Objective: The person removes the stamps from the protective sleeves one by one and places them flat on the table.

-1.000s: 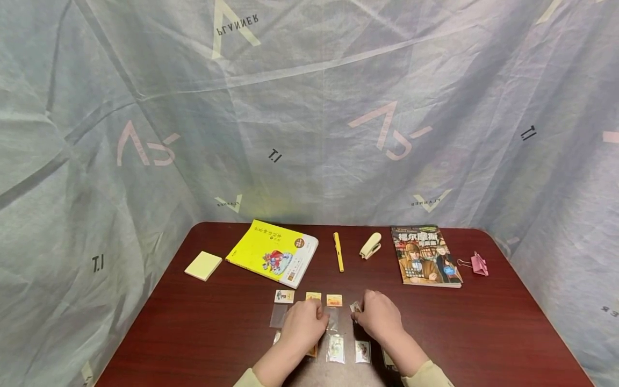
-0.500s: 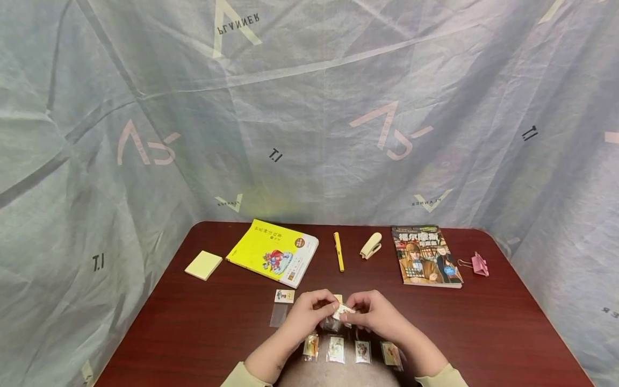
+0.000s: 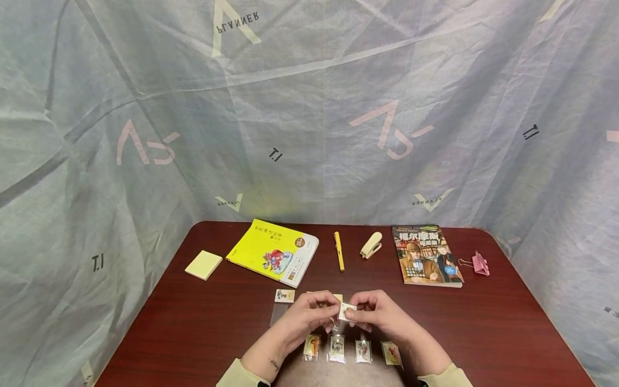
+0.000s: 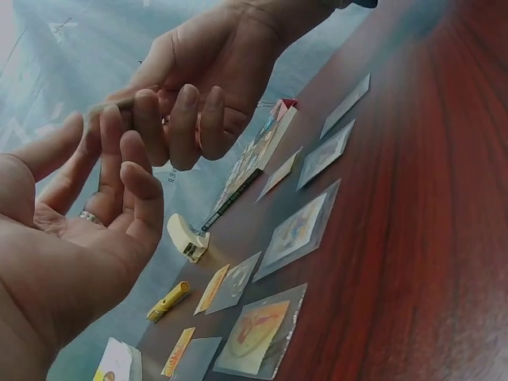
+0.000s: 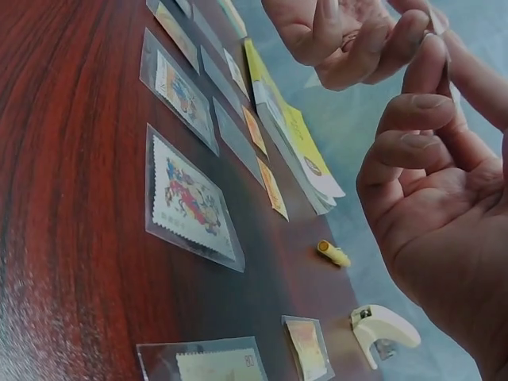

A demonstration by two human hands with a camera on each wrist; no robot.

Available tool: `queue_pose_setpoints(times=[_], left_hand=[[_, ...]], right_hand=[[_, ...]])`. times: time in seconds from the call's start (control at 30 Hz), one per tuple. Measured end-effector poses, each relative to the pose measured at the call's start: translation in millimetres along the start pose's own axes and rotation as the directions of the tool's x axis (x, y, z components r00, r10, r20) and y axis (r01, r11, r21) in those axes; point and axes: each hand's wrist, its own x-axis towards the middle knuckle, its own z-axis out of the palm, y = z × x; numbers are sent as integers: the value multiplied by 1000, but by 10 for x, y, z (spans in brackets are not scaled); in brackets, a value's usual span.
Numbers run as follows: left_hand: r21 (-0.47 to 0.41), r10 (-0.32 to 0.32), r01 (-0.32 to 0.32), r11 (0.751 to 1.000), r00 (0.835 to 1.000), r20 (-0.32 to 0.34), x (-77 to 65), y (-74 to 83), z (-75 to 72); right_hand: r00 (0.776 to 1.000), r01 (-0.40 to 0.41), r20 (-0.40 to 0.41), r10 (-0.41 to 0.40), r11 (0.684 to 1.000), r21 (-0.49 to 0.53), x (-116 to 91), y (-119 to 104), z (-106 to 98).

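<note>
Both hands meet above the near middle of the table, at a small whitish stamp [image 3: 346, 312] with a coloured picture. My right hand [image 3: 382, 313] pinches it between thumb and fingers. My left hand [image 3: 307, 317] pinches its left edge with the fingertips. In the right wrist view the stamp [image 5: 449, 75] appears almost edge-on. Below the hands lies a row of sleeved stamps, among them a red-and-blue one [image 5: 190, 194] and an orange one [image 3: 311, 346]. Beyond them, loose stamps [image 4: 212, 289] lie by clear sleeves [image 4: 236, 282]; the hands partly hide these in the head view.
Farther back lie a yellow book [image 3: 273, 252], a yellow pen [image 3: 339, 251], a cream stapler [image 3: 371, 245] and a dark-covered book [image 3: 426, 256]. A sticky-note pad [image 3: 203, 265] is at left, a pink binder clip [image 3: 480, 264] at right. Grey cloth [image 3: 309, 134] hangs behind the table [image 3: 159, 333].
The right hand has brought the stamp leftward from the far row. My left hand has risen from near the sleeves to meet it. In the last half second the stamp has turned more level.
</note>
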Motion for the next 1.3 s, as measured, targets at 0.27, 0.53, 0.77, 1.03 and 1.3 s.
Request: queue_pose_setpoints(times=[0.27, 0.53, 0.77, 1.03, 1.3], left_hand=[[-7, 23, -23, 1000, 999, 24, 2, -23, -4], [-11, 16, -15, 1000, 999, 29, -2, -21, 21], [362, 172, -115, 925, 976, -131, -2, -11, 38], [600, 311, -112, 792, 920, -238, -57, 164, 177], [640, 363, -117, 759, 893, -268, -62, 198, 238]], right_hand=[[1000, 6, 23, -7, 999, 42, -26, 23, -2], [999, 31, 24, -32, 998, 47, -30, 22, 15], [1000, 19, -10, -18, 999, 26, -34, 12, 25], [992, -26, -128, 16, 997, -77, -11, 64, 27], [976, -41, -219, 3, 984, -172, 1, 47, 51]])
